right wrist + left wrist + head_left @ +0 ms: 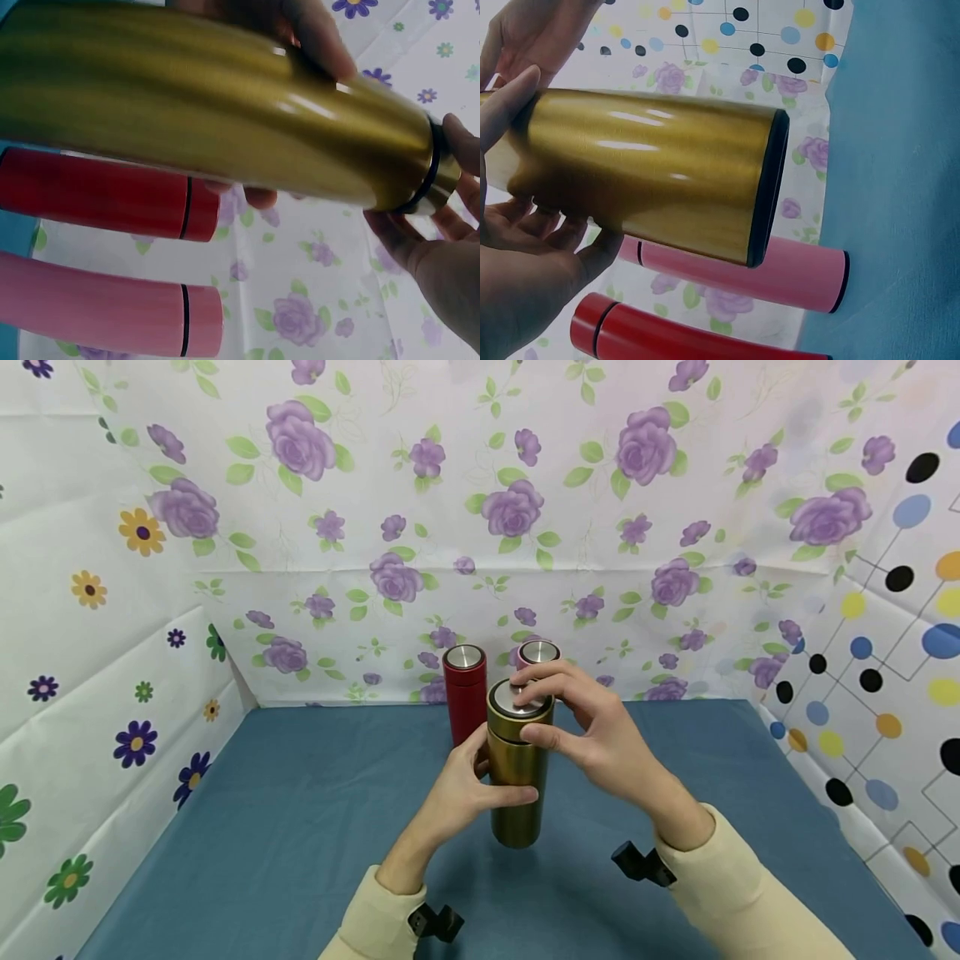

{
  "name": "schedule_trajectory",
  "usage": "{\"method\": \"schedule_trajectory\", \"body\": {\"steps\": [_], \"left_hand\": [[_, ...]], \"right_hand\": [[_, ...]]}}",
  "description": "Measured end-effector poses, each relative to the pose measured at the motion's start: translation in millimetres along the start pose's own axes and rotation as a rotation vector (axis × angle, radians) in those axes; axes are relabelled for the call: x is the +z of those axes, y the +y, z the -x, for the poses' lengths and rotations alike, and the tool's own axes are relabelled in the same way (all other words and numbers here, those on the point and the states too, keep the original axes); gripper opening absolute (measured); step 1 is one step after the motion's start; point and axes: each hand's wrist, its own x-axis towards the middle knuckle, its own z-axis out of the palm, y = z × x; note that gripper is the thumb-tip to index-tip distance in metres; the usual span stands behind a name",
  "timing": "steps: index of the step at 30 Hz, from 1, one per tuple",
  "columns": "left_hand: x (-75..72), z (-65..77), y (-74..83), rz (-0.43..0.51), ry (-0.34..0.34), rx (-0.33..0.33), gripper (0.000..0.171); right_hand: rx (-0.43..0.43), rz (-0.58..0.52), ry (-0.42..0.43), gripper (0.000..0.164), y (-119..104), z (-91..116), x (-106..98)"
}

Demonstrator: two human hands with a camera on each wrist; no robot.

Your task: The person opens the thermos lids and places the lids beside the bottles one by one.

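Note:
A gold vacuum flask is held upright above the table, its dark base showing in the left wrist view. My left hand grips its body, thumb across the near side. Around the flask's cap, which has a silver top, my right hand has its thumb at the near side and fingers over the top and far side. The cap sits on the flask; whether it is loose I cannot tell. Behind stand a red flask and a pink flask, the pink one mostly hidden in the head view.
A blue cloth covers the table. Behind it hangs a backdrop with purple flowers, and patterned sheets close off both sides. A black wrist mount sits at each sleeve cuff.

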Motion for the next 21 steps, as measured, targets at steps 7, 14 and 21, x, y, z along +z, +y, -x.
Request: {"method": "schedule_trajectory", "body": {"steps": [7, 14, 21], "left_hand": [[-1.7, -0.5, 1.4, 0.053, -0.055, -0.024, 0.076], [0.1, -1.0, -1.1, 0.031, -0.03, -0.009, 0.076], [1.5, -0.5, -2.0, -0.002, 0.025, 0.001, 0.075]], "right_hand": [[0.004, -0.113, -0.08, 0.025, 6, 0, -10], [-0.003, -0.093, -0.084, 0.029, 10, 1, -9], [-0.02, 0.102, 0.041, 0.037, 6, 4, 0]]}}
